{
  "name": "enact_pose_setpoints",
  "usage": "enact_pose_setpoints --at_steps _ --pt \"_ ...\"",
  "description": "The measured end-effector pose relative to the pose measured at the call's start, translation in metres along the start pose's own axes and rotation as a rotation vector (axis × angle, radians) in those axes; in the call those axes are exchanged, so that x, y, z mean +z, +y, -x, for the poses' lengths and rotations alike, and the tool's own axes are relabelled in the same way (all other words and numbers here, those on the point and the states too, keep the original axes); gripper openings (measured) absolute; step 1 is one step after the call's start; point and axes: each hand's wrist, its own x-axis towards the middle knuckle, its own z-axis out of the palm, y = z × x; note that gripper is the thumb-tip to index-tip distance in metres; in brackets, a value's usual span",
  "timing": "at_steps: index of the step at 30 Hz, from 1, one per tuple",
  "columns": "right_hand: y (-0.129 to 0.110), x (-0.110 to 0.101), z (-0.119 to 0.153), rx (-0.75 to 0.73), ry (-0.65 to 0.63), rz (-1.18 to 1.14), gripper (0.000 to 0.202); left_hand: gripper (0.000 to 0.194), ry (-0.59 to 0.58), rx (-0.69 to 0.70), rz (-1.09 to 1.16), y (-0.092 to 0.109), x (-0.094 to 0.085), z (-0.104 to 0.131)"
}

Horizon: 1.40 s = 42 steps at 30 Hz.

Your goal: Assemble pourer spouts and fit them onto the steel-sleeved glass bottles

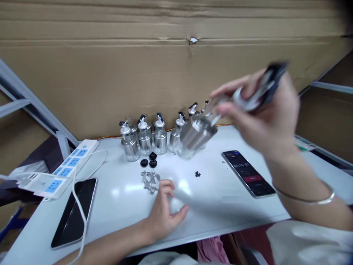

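Note:
My right hand (264,114) is raised above the table's right half, its fingers wrapped round the neck of a tilted glass bottle with a metal band (195,134). The bottle's black and silver spout top points up and to the right, blurred. My left hand (165,211) rests low over the white table (209,206), fingers apart and holding nothing. Just beyond its fingertips lie clear or silvery ring-shaped parts (151,181). Behind those are three round black caps (152,163). Several small black pieces (198,174) lie near the middle.
Several banded bottles with spouts (160,138) stand along the cardboard wall (110,81). A phone with a lit timer (248,175) lies on the right. On the left are a dark-screened device (75,213), a power strip (66,167) and a white cable (78,198).

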Motion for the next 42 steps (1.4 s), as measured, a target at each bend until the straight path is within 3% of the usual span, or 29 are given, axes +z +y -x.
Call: enact_pose_setpoints --at_steps 1,3,6,9,13,20,26,31,35,42 --pt "-0.001 0.006 0.017 0.075 -0.082 0.000 0.034 0.039 0.133 -0.029 0.023 0.000 0.001 0.001" --pt "-0.001 0.017 0.047 0.178 -0.218 -0.028 0.030 0.058 0.201 -0.118 0.108 0.001 0.003 0.002" --pt "-0.002 0.031 0.078 0.272 -0.329 -0.077 0.026 0.079 0.010 -0.401 0.297 0.007 0.005 -0.001" --pt "-0.001 0.042 0.094 0.346 -0.364 -0.169 0.023 0.069 -0.132 -0.568 0.370 0.011 0.005 -0.007" --pt "0.003 0.051 0.107 0.433 -0.352 -0.261 0.018 0.059 -0.181 -0.566 0.329 0.008 0.003 -0.011" --pt "0.006 0.066 0.119 0.645 -0.069 -0.805 0.013 0.059 -0.243 -0.545 0.404 0.007 -0.008 -0.010" --pt "0.008 0.071 0.118 0.775 -0.115 -1.025 0.014 0.063 -0.292 -0.586 0.433 0.009 -0.011 -0.013" --pt "0.011 0.073 0.119 0.847 -0.109 -1.105 0.021 0.074 -0.289 -0.565 0.448 0.010 -0.010 -0.012" --pt "0.010 0.077 0.121 0.903 -0.081 -1.079 0.025 0.071 -0.290 -0.584 0.445 0.011 -0.010 -0.013" --pt "0.008 0.085 0.123 0.883 -0.052 -1.089 0.024 0.076 -0.283 -0.578 0.494 0.011 -0.009 -0.013"
